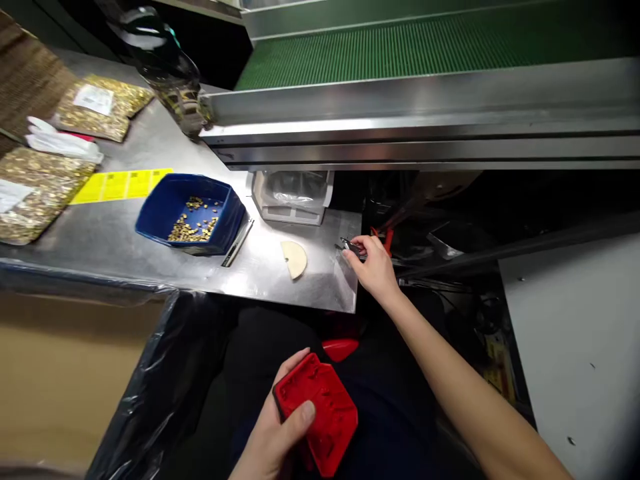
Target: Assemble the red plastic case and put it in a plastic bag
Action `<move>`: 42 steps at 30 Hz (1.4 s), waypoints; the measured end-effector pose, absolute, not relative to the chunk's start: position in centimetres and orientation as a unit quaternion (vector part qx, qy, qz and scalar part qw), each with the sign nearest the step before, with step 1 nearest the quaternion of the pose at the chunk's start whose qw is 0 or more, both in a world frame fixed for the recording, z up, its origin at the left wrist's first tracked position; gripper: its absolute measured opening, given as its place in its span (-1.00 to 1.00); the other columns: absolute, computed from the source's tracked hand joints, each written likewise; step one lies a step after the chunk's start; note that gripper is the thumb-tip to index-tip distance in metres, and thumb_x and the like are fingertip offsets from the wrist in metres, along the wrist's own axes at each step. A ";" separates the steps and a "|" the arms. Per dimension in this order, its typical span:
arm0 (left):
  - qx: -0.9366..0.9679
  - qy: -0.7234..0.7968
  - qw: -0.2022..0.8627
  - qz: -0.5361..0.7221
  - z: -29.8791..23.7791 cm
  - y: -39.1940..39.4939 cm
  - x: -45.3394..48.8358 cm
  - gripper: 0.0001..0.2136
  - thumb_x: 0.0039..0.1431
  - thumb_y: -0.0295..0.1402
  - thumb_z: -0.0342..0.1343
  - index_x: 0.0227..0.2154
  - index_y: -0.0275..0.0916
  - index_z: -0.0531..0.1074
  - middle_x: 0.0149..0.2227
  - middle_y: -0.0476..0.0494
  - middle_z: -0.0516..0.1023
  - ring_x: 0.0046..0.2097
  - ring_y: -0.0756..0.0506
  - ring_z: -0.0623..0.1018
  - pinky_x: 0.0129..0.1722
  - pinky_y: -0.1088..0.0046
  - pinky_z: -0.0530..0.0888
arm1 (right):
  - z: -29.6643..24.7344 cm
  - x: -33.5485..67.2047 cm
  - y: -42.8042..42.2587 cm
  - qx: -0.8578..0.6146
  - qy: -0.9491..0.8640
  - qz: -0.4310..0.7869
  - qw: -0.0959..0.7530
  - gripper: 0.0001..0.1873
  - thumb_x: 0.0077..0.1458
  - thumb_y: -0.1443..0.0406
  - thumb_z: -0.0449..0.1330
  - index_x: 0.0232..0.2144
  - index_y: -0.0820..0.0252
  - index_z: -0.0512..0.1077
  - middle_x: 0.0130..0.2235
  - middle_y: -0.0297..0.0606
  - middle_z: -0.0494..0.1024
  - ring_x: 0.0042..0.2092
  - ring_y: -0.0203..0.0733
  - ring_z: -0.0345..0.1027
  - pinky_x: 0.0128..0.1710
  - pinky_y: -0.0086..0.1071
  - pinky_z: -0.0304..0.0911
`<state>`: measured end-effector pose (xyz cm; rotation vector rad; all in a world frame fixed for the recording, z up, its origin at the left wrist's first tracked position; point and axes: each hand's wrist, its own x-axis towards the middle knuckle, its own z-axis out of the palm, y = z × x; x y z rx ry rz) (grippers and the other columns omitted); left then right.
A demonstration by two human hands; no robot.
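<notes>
My left hand (280, 427) is closed on a red moulded plastic part (320, 410), held low over my lap with the thumb across its face. Another red piece (340, 348) shows just beyond it. My right hand (373, 267) reaches to the right corner of the steel table (125, 233) and its fingers close on a small dark metal tool with red handles (357, 248). A cream half-round piece (294, 259) lies on the table just left of that hand.
A blue tray (193, 213) holds several small brass parts. Bags of brass parts (35, 190) lie at the left beside yellow labels (120, 185). A white bin (293, 195) sits under a green conveyor (425, 47). A black plastic bag (165, 373) hangs below.
</notes>
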<state>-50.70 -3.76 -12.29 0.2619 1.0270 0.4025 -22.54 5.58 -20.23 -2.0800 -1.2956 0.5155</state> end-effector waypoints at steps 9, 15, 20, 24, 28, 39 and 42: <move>0.055 0.479 0.832 0.274 -13.1 -3.5 -52.0 -0.18 -0.02 -0.13 0.47 0.30 -0.06 0.26 0.14 -0.29 0.57 0.22 -0.39 0.49 0.25 0.11 0.38 | -23.0 -21.6 6.1 -0.767 -0.488 0.258 0.327 -0.57 0.16 0.06 0.27 0.00 0.13 0.46 -0.01 -0.11 0.51 -0.13 -0.08 0.47 -0.03 -0.19 0.39; -0.023 0.449 0.841 0.302 -14.7 -2.6 -52.0 -0.05 0.03 -0.09 0.44 0.41 -0.11 0.06 0.11 -0.31 0.61 0.21 -0.37 0.52 0.26 0.09 0.38 | -20.8 -23.1 -3.6 -0.786 -0.411 0.283 0.365 -0.62 0.33 0.06 0.05 -0.16 0.24 0.49 -0.36 -0.19 0.56 -0.39 -0.16 0.48 -0.36 -0.33 0.44; -0.069 0.438 0.853 0.276 -15.2 -1.6 -51.6 -0.09 0.17 -0.09 0.34 0.45 -0.12 -0.04 0.13 -0.31 0.61 0.18 -0.33 0.56 0.26 0.10 0.39 | -17.4 -28.7 -9.8 -0.677 -0.541 0.343 0.363 -0.68 0.35 0.06 0.10 -0.04 0.10 0.47 -0.09 -0.15 0.61 -0.07 -0.14 0.58 -0.15 -0.41 0.52; -0.043 0.398 0.879 0.261 -15.2 -1.3 -50.6 -0.23 0.18 0.01 0.28 0.38 -0.12 0.19 0.10 -0.32 0.63 0.17 -0.35 0.56 0.24 0.09 0.40 | -14.2 -31.2 -9.3 -0.572 -0.721 0.224 0.322 -0.48 0.32 -0.13 0.08 0.08 0.04 0.46 0.00 -0.21 0.61 0.06 -0.15 0.52 0.05 -0.37 0.47; -0.005 0.344 0.910 0.232 -14.6 -1.5 -50.0 -0.27 0.07 0.13 0.30 0.26 -0.06 0.40 0.07 -0.29 0.63 0.13 -0.36 0.57 0.21 0.11 0.42 | -13.0 -31.8 -8.0 -0.570 -0.751 0.048 0.329 -0.65 0.42 0.06 0.05 -0.06 0.06 0.56 -0.12 -0.35 0.68 0.05 -0.22 0.50 0.24 -0.35 0.31; 0.012 0.306 0.935 0.178 -12.9 -3.5 -49.9 -0.08 -0.15 0.30 0.29 0.28 0.03 0.35 0.04 -0.30 0.60 0.07 -0.32 0.57 0.07 0.21 0.50 | -11.6 -31.0 -9.9 -0.542 -0.751 -0.080 0.368 -0.73 0.39 0.35 0.14 -0.16 -0.05 0.64 -0.16 -0.64 0.72 -0.02 -0.44 0.56 0.44 -0.37 0.03; 0.017 0.293 0.937 0.188 -12.8 -3.7 -49.7 -0.14 -0.07 0.25 0.30 0.28 0.00 0.36 0.12 -0.30 0.56 0.17 -0.37 0.50 0.18 0.12 0.44 | -12.0 -30.8 -10.2 -0.531 -0.757 -0.085 0.371 -0.74 0.38 0.37 0.15 -0.19 -0.01 0.64 -0.15 -0.60 0.72 0.05 -0.42 0.54 0.46 -0.34 -0.01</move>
